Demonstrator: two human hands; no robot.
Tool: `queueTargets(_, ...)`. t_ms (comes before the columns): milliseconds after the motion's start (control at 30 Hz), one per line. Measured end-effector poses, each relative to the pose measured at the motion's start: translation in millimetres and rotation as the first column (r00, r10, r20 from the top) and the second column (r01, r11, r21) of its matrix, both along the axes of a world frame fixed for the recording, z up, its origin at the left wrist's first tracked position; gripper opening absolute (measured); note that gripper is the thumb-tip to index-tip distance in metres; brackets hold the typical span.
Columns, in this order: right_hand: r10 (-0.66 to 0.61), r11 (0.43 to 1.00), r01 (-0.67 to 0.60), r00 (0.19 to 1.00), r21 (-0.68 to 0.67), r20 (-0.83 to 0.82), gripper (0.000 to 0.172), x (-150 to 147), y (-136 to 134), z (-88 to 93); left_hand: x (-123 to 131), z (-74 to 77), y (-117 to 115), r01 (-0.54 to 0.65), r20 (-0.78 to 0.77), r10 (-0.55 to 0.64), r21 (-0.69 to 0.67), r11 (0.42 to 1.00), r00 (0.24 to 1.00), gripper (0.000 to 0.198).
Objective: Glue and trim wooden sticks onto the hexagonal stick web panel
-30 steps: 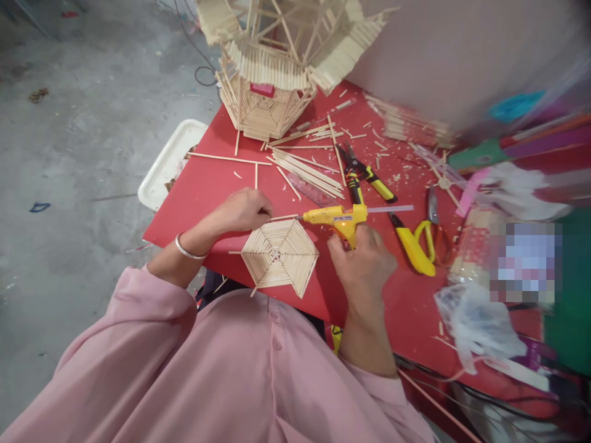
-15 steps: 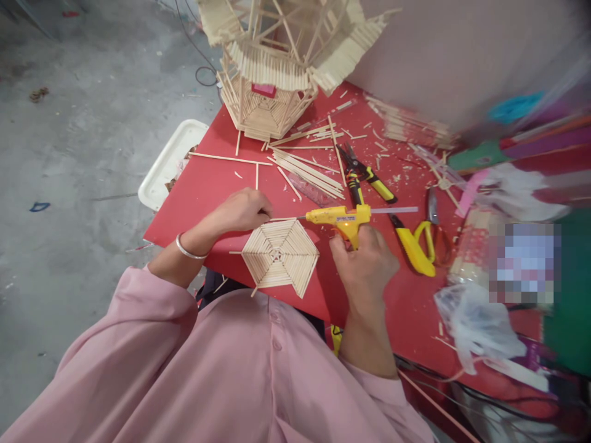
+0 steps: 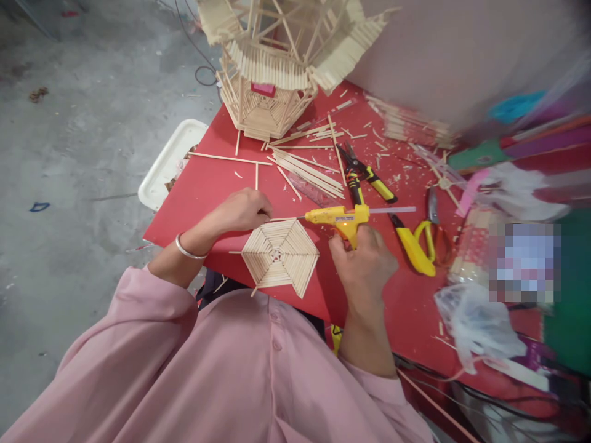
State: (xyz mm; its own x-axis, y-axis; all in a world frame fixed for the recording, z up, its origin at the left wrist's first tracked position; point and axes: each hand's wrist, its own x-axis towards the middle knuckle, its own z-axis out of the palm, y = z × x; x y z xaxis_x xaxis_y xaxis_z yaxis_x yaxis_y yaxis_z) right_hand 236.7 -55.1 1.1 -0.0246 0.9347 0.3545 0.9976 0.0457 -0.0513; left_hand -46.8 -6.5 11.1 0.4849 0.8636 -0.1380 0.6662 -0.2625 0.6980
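Note:
My right hand (image 3: pixel 364 261) is closed round the grip of a yellow hot glue gun (image 3: pixel 339 216). The gun lies level, its nozzle pointing left at the end of a thin bamboo stick (image 3: pixel 282 218). My left hand (image 3: pixel 242 209) is closed and pinches that stick at its left end, just above a flat hexagon panel made of sticks (image 3: pixel 279 254). The panel rests on the red table (image 3: pixel 203 184) near its front edge. A metal bangle is on my left wrist.
A tall stick-built model house (image 3: pixel 277 61) stands at the table's far side. Loose sticks (image 3: pixel 307 169), black-and-yellow pliers (image 3: pixel 364 175), yellow-handled cutters (image 3: pixel 418 243), plastic bags and coloured paper crowd the right. A white tray (image 3: pixel 168 163) sits beyond the left edge.
The glue gun shifted slightly to the right and back a little; the nozzle stays at the stick's end. My left hand and the hexagon panel have not moved.

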Motion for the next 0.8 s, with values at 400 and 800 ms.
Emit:
queueTargets(400,-0.010,1.000,0.010,1.000,-0.005,0.007,0.030,-0.2,0.1,0.2,-0.8,2.1,1.7,0.032,0.038,-0.031,-0.028,0.999,0.999,0.033)
queueTargets(800,-0.003,1.000,0.003,1.000,-0.001,0.018,0.028,-0.1,0.8,-1.2,-1.2,1.8,2.1,0.047,0.009,-0.047,-0.003,0.999,0.999,0.034)
